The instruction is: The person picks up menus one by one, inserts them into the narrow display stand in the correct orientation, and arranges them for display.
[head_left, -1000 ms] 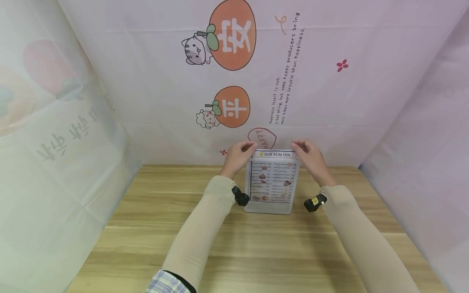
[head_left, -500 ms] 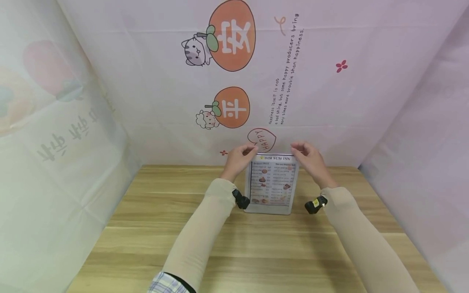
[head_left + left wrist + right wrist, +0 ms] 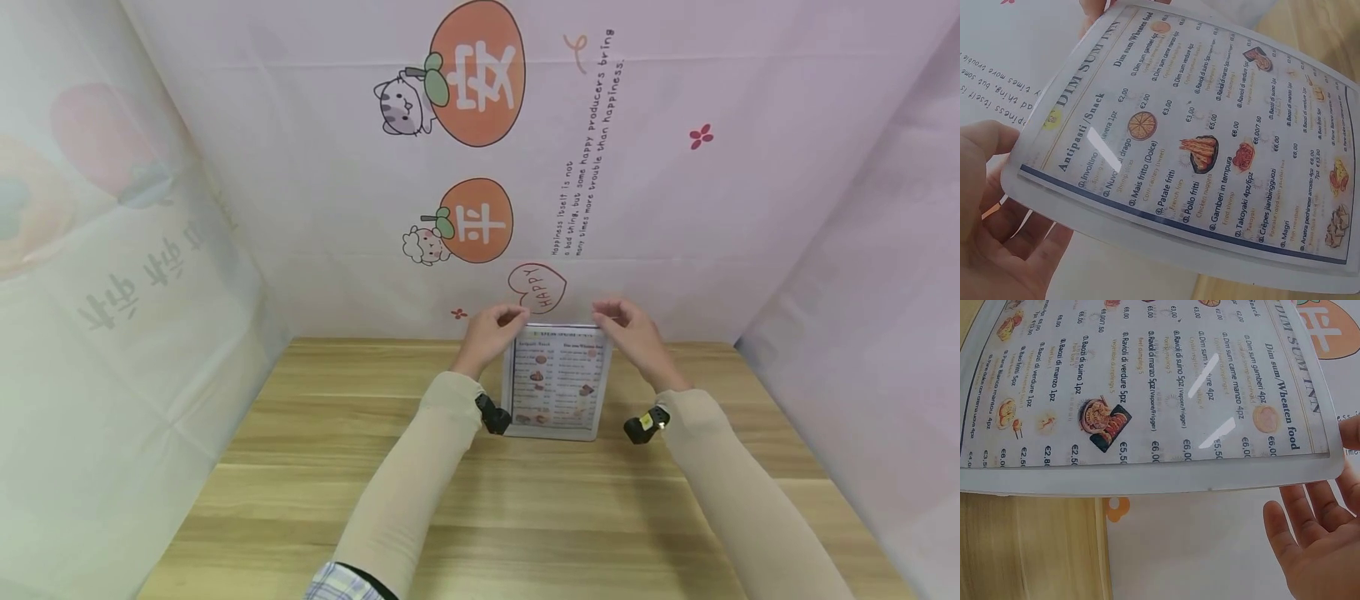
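Note:
A printed menu (image 3: 558, 383) headed "DIM SUM INN" sits inside a clear, pale-rimmed display holder (image 3: 551, 433) standing on the table. At the holder's top left corner, my left hand (image 3: 487, 337) pinches with thumb and index finger. My right hand (image 3: 632, 340) does likewise at the top right corner. The left wrist view has the menu (image 3: 1166, 169) close up, slanted, the left hand (image 3: 982, 256) at its heading end with fingers behind. In the right wrist view, the fingers of the right hand (image 3: 1322, 550) lie behind the holder's rim (image 3: 1147, 480), the thumb mostly out of frame.
The wooden table (image 3: 480, 533) spreads in front of and beside the holder. Behind it rises a printed fabric backdrop (image 3: 637, 208), close to the hands. More cloth walls (image 3: 135, 350) border the left and right sides. A dark camera (image 3: 492, 414) is strapped to each wrist.
The menu's heading and pictures have slid downward inside the holder, both hands lowering with its top edge. The holder's base has stayed in place.

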A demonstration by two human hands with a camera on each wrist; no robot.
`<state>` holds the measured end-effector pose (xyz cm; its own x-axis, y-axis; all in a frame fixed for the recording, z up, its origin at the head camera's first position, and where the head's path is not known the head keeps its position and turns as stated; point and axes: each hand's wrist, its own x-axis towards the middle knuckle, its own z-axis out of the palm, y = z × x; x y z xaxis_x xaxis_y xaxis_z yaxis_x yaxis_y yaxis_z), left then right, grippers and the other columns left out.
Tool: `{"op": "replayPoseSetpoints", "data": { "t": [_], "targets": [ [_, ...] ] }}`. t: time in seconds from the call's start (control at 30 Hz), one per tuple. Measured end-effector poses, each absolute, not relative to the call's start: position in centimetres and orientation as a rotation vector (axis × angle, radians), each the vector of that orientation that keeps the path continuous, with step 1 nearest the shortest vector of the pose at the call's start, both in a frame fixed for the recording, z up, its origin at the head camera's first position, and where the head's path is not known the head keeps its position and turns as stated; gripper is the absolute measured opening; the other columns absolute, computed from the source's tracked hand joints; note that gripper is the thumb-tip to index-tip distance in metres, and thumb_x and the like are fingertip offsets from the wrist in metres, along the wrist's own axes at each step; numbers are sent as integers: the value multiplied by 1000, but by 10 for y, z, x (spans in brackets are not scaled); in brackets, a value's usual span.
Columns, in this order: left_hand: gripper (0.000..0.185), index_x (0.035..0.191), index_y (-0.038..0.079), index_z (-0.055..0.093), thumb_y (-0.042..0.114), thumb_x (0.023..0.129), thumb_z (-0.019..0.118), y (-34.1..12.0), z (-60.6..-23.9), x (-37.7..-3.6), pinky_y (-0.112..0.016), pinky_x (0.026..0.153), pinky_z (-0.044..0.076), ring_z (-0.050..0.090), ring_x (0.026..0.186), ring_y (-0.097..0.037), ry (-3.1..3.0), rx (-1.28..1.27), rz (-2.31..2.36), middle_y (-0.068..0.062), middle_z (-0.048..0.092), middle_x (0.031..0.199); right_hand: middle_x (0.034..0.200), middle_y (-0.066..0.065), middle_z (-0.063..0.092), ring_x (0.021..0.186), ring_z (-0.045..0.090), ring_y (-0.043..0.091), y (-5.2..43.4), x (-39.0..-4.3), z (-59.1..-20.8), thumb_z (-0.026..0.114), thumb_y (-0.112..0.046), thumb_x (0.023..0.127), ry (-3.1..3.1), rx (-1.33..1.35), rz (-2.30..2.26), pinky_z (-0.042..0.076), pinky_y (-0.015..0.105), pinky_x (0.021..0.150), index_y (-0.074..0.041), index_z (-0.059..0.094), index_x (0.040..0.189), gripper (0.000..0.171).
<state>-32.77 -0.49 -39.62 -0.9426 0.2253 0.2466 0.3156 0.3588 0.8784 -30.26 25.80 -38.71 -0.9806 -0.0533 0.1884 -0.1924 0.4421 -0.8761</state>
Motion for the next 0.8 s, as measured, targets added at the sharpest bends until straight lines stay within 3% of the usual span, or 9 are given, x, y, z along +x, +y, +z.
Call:
{"op": "replayPoseSetpoints", "data": {
  "t": [0.33, 0.57, 0.8],
  "targets": [
    [29, 116, 20, 72, 42, 100, 61, -7, -401, -327, -33, 89, 52, 61, 99, -10, -2534, -468, -1680, 9, 68, 107, 137, 16, 52, 128, 47, 35, 257, -301, -391, 57, -29, 103, -2550, 224, 1600, 36, 55, 109, -2, 51, 139, 45],
    [35, 120, 12, 72, 39, 100, 62, -8, -401, -327, -34, 87, 52, 61, 97, -12, -2522, -489, -1670, 7, 68, 106, 137, 15, 52, 130, 45, 33, 256, -301, -392, 54, -38, 104, -2586, 220, 1561, 34, 55, 111, -5, 51, 138, 48],
    [30, 116, 21, 72, 43, 99, 62, -10, -399, -325, -34, 90, 52, 61, 100, -10, -2517, -454, -1707, 9, 68, 107, 138, 17, 54, 126, 47, 33, 257, -298, -388, 53, -43, 104, -2575, 211, 1595, 35, 54, 111, -3, 50, 140, 54]
  ]
}}
